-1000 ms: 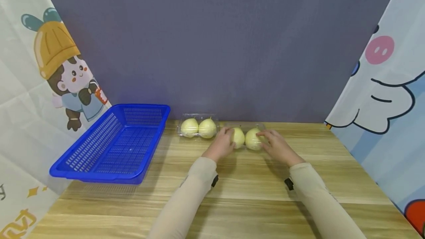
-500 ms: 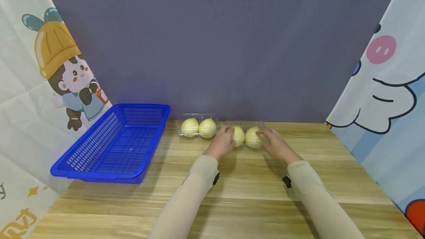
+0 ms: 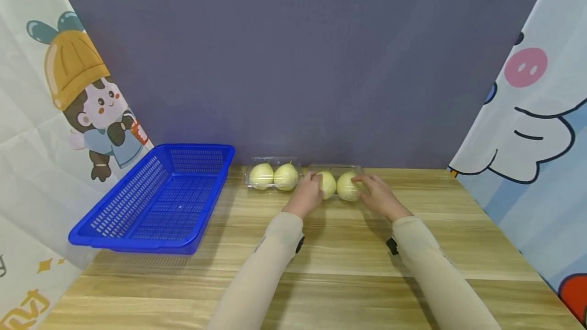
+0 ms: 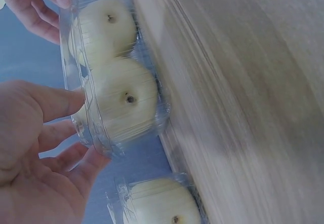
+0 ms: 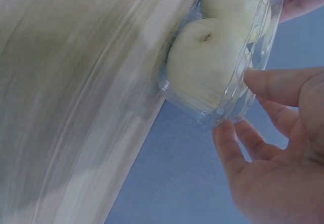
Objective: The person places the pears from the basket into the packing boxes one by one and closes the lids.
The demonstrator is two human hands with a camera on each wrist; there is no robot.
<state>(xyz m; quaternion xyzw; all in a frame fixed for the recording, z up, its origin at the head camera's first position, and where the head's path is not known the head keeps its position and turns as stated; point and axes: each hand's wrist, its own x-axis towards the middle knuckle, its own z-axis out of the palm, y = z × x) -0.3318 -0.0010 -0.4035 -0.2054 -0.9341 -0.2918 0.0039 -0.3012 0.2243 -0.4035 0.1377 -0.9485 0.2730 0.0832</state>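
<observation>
A clear plastic clamshell box (image 4: 104,125) holding pale yellow pears (image 4: 124,95) is between my two hands near the back of the table. From its left end, my left hand (image 3: 305,195) grips it, thumb on the near side and fingers round the end, as the left wrist view shows. At the opposite end my right hand (image 3: 378,196) pinches the rim between thumb and fingers (image 5: 228,148). Just left of this stands a second clear box (image 3: 251,183) with pears (image 3: 262,176) in it, apart from the first.
A blue plastic basket (image 3: 202,218) with perforated walls stands on the left of the wooden table (image 3: 348,289). A grey panel (image 3: 293,65) rises right behind the boxes. Printed cartoon cloths hang at both sides.
Both hands have moved the held box slightly back toward the grey panel and a touch left. The second box and the basket have stayed put.
</observation>
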